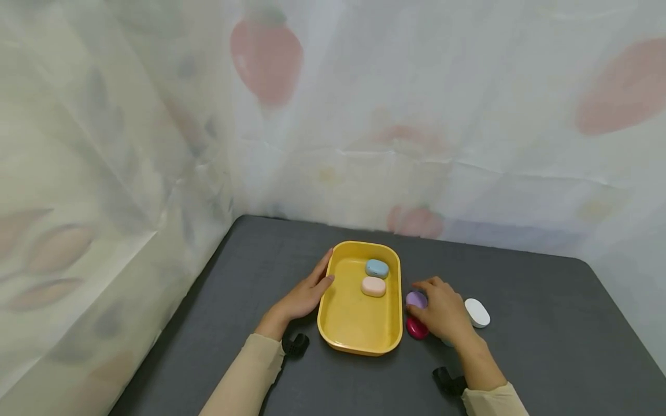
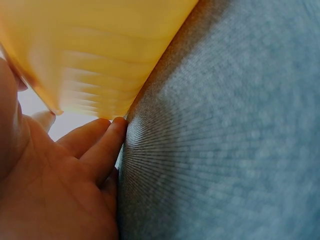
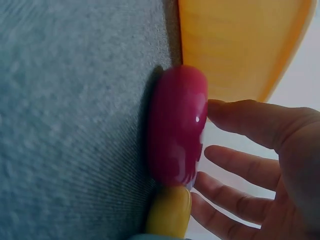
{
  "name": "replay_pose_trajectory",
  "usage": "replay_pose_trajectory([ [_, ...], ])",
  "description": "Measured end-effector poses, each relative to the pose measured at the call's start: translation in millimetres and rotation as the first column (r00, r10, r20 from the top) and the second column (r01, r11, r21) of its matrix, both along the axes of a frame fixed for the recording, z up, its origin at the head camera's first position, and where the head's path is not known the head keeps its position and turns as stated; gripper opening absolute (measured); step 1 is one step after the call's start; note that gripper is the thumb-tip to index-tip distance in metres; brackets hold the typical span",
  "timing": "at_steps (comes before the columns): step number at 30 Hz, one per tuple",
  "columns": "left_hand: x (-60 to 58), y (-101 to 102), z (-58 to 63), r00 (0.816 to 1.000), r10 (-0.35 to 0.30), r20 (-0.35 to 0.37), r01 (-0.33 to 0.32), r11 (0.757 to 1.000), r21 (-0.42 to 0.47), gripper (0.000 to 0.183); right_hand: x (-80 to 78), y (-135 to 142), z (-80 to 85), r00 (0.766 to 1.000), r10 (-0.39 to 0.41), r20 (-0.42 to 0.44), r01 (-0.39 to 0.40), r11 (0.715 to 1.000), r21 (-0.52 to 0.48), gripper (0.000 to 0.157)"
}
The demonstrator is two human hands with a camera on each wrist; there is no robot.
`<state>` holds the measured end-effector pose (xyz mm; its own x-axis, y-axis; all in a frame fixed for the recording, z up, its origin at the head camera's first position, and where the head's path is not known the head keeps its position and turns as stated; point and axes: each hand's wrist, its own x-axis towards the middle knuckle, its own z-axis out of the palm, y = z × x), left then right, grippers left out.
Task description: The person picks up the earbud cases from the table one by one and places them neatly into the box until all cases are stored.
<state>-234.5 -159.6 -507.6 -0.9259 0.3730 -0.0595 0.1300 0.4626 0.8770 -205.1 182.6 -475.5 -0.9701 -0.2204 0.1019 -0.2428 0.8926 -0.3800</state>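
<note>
My left hand (image 1: pixel 304 296) holds the long side of a yellow tray (image 1: pixel 338 341), thumb over the rim and fingers along the outer wall. Inside the tray lie a blue rounded case (image 1: pixel 377 268) and a pale pink one (image 1: pixel 373 286). Right of the tray, my right hand (image 1: pixel 442 306) pinches a purple rounded case (image 1: pixel 415 299) between thumb and fingers. A glossy dark red case (image 1: pixel 417 327) lies just in front of it on the table; in the right wrist view this red case (image 3: pixel 177 125) hides most of the purple one.
A white oval case (image 1: pixel 477 313) lies right of my right hand. The right wrist view shows a yellow rounded object (image 3: pixel 169 212) beside the red case. The grey table (image 1: pixel 546 323) meets printed curtains (image 1: pixel 333 133) at the back and left. Black wrist mounts (image 1: pixel 295 345) sit at both wrists.
</note>
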Motion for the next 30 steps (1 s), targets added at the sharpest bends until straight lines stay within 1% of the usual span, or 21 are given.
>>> replay_pose_trajectory([
  [6,-0.2,-0.3,-1.3,1.000,-0.012,-0.003,0.012,1.000,0.000,0.065,2.2,-3.8,0.0,1.000,-0.007,0.030,0.006,1.000,0.023,0.049],
  [16,-0.3,-1.0,-1.8,1.000,-0.010,0.005,0.010,1.000,0.008,0.064,1.0,-6.5,-2.3,0.999,-0.021,0.050,0.020,1.000,0.015,0.047],
  [30,1.1,0.4,2.4,1.000,-0.005,0.012,0.005,1.000,0.010,0.063,-1.0,-8.0,-2.1,0.995,-0.063,0.080,0.061,0.998,0.024,0.047],
])
